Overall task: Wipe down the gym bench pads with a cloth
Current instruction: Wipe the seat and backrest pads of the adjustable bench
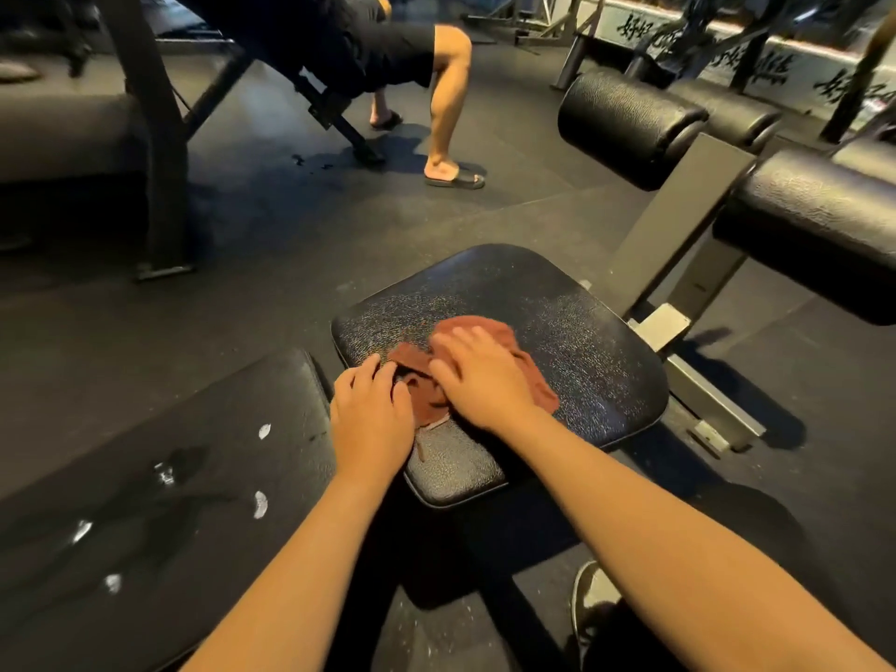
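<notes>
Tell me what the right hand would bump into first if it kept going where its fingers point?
Probably nothing solid. The right hand, flat on the cloth, points forward and left, so it would cross bare seat pad to its far edge, then only floor. The left hand seems beside that line.

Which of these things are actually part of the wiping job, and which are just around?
In the job: the cloth, under the right hand, with the left hand at its edge; the seat pad; the back pad; the roller pads.
Just around: a seated person; their sandal; a steel frame.
</notes>
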